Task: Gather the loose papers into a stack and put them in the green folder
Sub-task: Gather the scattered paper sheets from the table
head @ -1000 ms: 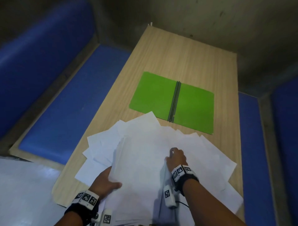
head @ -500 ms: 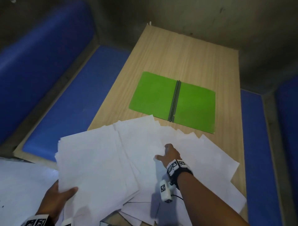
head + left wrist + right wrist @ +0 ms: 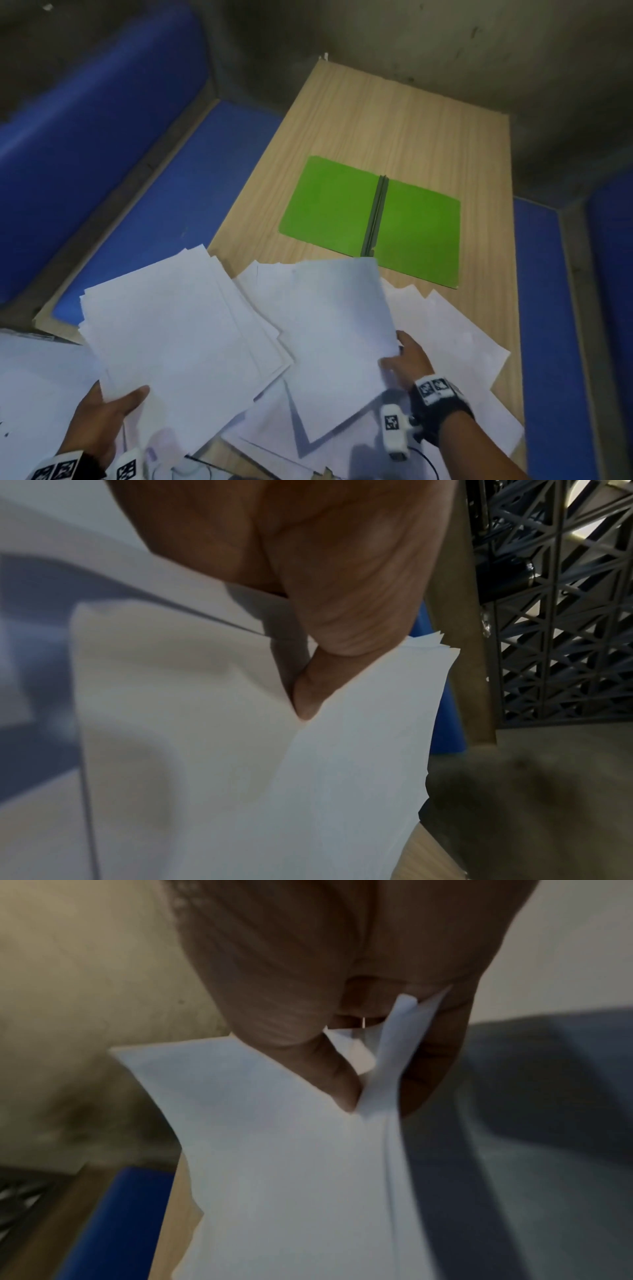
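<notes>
The green folder [image 3: 370, 219] lies open and flat on the wooden table [image 3: 394, 123], beyond the papers. My left hand [image 3: 113, 407] pinches a thick bundle of white sheets [image 3: 178, 335] by its near corner, lifted over the table's left edge; in the left wrist view the thumb [image 3: 308, 696] presses on that bundle [image 3: 342, 777]. My right hand [image 3: 404, 359] pinches a few sheets [image 3: 335, 342] raised off the pile, with the thumb [image 3: 339, 1085] on top of those sheets [image 3: 274, 1164] in the right wrist view. More loose papers [image 3: 455, 346] lie fanned on the table under and right of my right hand.
Blue padded benches [image 3: 144, 192] run along the table's left side and the right side [image 3: 548, 308]. A grey wall stands behind the table's far end. A white surface [image 3: 30, 394] sits at the lower left, and a dark lattice panel [image 3: 561, 615] shows in the left wrist view.
My left hand has carried its bundle a little up and right. My right hand moved right, took hold of a few sheets and lifted them off the pile.
</notes>
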The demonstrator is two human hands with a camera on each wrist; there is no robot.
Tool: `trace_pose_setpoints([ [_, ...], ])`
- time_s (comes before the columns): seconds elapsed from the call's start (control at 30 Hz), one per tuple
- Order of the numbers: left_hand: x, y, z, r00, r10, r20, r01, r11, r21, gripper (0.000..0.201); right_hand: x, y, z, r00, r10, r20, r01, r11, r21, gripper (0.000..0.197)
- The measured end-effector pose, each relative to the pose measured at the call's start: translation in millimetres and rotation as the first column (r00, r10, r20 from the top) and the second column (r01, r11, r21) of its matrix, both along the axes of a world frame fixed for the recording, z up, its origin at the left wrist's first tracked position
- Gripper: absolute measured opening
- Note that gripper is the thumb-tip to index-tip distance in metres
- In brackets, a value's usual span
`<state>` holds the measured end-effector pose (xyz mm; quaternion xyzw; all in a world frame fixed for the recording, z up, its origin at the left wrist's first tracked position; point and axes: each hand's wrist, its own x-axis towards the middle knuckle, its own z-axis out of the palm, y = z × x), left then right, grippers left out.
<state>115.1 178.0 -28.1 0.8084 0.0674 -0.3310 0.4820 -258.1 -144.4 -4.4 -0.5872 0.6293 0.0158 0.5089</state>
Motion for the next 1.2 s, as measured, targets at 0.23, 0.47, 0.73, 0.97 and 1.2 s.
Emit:
trace_pose_setpoints([
  [0.23, -4, -11, 0, 0.997, -0.072, -0.015, 0.073, 0.997, 0.003, 0.051, -81, 27, -2, 0.983, 0.029, -0.179, -0.007, 0.992, 0.124, 0.011],
  [0.47, -7, -14, -8, 0.976, -0.218, -0.019, 0.219, 0.969, 0.114, 0.048, -69, 41, -16, 0.985, -0.04, -0.167, 0.029, 0.997, -0.065, 0.066],
  [0.73, -10, -9, 6, 0.966, -0.256, 0.02, 0.251, 0.958, 0.137, 0.053, -28, 35, -15, 0.962, 0.24, -0.134, -0.239, 0.971, 0.022, 0.019],
  [0.97, -13, -13, 8, 0.975, -0.222, -0.029, 0.223, 0.972, 0.077, 0.056, -61, 22, 52, 0.918, -0.286, 0.274, 0.321, 0.943, -0.09, 0.031],
  [1.2, -71, -72, 24, 0.921, -0.361, -0.151, 0.335, 0.927, -0.17, 0.047, -52, 32, 55, 0.896, -0.222, 0.386, 0.266, 0.962, -0.062, 0.024],
])
